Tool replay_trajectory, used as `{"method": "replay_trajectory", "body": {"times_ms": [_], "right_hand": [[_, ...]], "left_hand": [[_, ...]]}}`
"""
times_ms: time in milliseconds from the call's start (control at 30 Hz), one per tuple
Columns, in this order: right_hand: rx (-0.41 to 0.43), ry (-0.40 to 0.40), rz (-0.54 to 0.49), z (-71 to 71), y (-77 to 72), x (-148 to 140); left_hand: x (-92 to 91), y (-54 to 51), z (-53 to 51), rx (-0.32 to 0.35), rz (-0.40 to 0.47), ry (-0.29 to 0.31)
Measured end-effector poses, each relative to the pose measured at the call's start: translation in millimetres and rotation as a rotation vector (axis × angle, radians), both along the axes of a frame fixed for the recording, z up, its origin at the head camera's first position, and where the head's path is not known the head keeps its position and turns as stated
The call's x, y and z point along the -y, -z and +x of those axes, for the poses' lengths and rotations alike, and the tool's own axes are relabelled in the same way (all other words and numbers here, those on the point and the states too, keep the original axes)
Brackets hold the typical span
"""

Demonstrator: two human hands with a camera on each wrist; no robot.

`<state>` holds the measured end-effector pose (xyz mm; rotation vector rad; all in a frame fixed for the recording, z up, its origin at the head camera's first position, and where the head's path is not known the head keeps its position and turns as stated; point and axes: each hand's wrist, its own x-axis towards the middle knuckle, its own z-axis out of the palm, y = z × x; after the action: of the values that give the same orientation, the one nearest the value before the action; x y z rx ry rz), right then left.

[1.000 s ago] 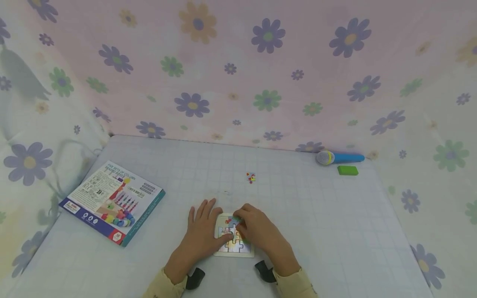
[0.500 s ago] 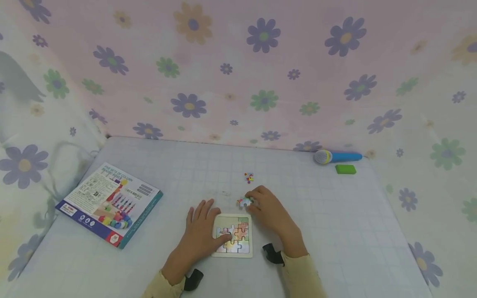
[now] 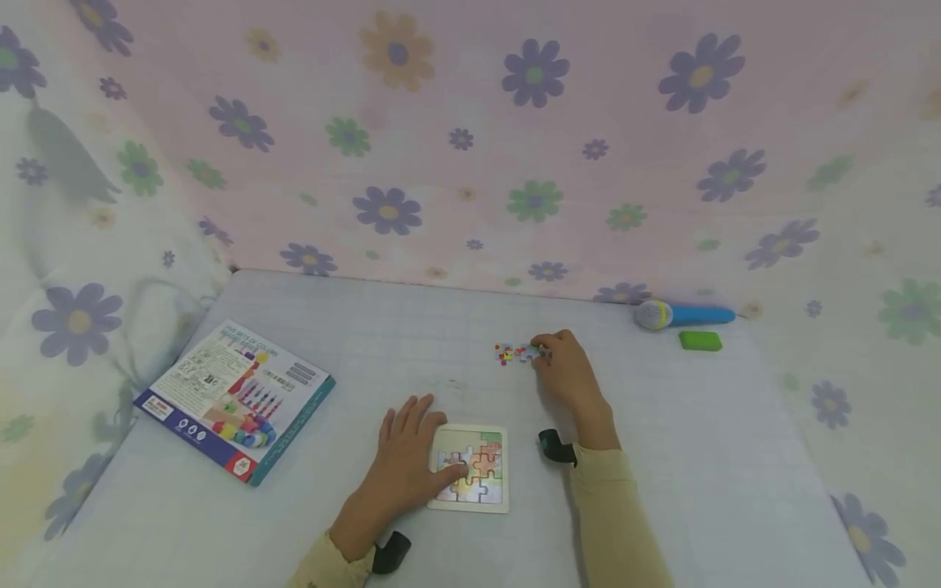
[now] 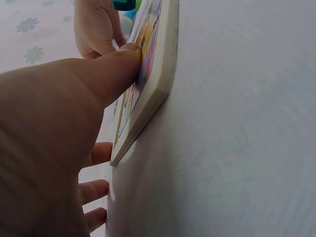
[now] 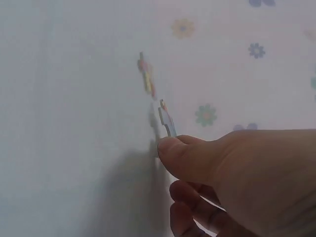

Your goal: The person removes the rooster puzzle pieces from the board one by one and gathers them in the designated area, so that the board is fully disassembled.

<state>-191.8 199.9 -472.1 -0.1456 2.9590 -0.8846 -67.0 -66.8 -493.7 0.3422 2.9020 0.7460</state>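
From where I stand, the left hand (image 3: 404, 461) lies with its fingers spread, thumb resting on the puzzle tray (image 3: 459, 438). Beyond the tray, a little further right, a loose piece (image 3: 503, 354) lies on the desk (image 3: 367, 343). Just right of it is a second piece (image 3: 528, 354), pinched in the fingers of the right hand (image 3: 572, 374), so both pieces sit left of that nearer hand.
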Motion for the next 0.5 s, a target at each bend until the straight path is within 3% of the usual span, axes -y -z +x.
{"method": "replay_trajectory", "body": {"times_ms": [500], "right_hand": [[0.055, 0.011, -0.004, -3.0, 7.0, -4.5]], "left_hand": [[-1.0, 0.8, -0.2, -0.006, 0.010, -0.005]]}}
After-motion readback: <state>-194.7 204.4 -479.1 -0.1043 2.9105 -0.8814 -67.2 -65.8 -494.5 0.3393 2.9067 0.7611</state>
